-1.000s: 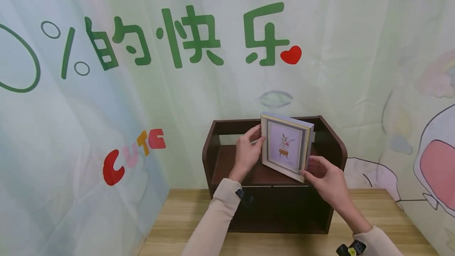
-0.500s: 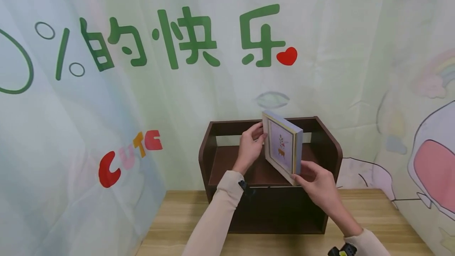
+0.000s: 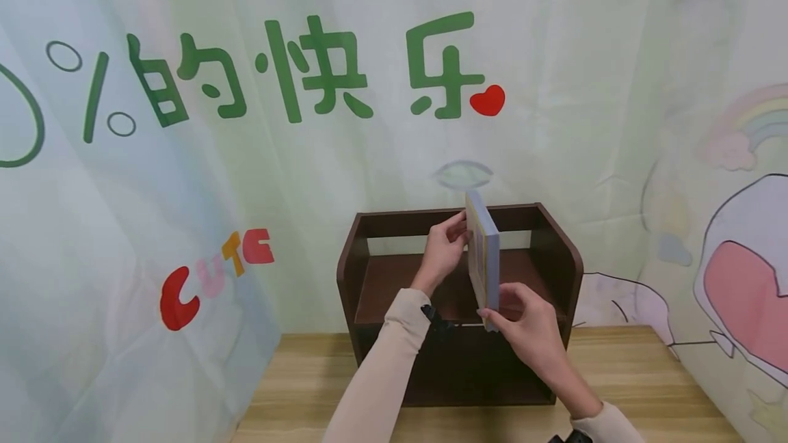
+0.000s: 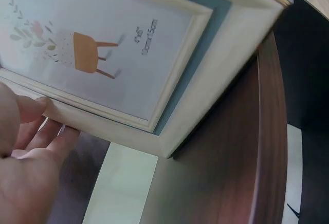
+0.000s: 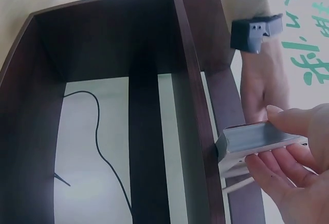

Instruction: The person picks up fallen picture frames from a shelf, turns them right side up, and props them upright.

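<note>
A picture frame (image 3: 483, 258) stands nearly edge-on on the upper shelf of a dark brown desktop shelf unit (image 3: 389, 286). My left hand (image 3: 442, 253) pinches its far side edge, thumb on the front and fingers behind, as the left wrist view shows. With thumb and fingers, my right hand (image 3: 531, 323) grips the near side edge low down. In the left wrist view, the frame's cream and blue border (image 4: 226, 70) surrounds a print of a plant in an orange-brown pot. The right wrist view shows the frame's grey side (image 5: 254, 136) between thumb and fingers.
The shelf unit's raised right side panel (image 3: 559, 258) flanks the frame. Its dark lower compartment (image 3: 474, 368) opens at the front. Beneath lies a wood-grain table (image 3: 628, 374). A printed curtain (image 3: 554, 122) hangs behind. A thin black cable (image 5: 97, 126) shows in the right wrist view.
The frame has turned from showing most of its front to nearly edge-on. My right hand has swung left and nearer with its edge; my left hand keeps hold of the far edge.
</note>
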A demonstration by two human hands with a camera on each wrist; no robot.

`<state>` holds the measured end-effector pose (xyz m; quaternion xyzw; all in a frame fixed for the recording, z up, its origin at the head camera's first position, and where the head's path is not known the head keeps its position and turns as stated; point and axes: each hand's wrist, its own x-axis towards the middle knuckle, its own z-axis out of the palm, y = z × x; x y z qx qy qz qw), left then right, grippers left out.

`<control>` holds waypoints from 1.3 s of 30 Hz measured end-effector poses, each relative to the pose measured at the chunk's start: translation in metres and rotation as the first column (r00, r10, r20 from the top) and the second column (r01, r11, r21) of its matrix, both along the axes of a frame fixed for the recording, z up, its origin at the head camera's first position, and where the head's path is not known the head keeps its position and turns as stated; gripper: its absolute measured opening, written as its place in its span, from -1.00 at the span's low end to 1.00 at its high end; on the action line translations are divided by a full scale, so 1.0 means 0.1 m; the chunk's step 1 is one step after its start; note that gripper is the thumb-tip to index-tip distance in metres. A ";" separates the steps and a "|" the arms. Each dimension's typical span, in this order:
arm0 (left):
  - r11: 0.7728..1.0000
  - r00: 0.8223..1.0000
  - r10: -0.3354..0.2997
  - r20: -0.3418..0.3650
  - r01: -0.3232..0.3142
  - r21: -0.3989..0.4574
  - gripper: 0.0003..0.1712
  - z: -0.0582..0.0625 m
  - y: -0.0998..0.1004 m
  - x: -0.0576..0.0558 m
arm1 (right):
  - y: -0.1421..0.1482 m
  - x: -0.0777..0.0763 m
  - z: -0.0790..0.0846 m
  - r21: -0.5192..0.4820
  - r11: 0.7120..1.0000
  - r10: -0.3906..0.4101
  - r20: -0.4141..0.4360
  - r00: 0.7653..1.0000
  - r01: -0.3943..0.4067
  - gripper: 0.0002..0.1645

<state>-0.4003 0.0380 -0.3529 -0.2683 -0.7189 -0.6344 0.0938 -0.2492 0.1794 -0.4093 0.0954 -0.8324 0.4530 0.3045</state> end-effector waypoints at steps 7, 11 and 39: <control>1.000 1.000 0.010 0.010 -0.010 -0.012 -0.44 0.00 0.04 0.01 | -0.08 -0.01 0.00 -0.006 1.000 -0.006 -0.003 1.000 0.006 -0.55; 0.999 1.000 0.021 -0.009 -0.022 -0.049 -0.45 0.01 0.01 0.02 | -0.10 -0.01 -0.01 -0.012 1.000 -0.008 0.005 1.000 0.008 -0.55; 0.852 0.694 -0.256 -0.673 -0.166 -0.496 -0.31 0.78 -0.54 0.83 | -0.08 -0.01 -0.05 0.008 1.000 0.000 -0.068 0.998 0.001 -0.55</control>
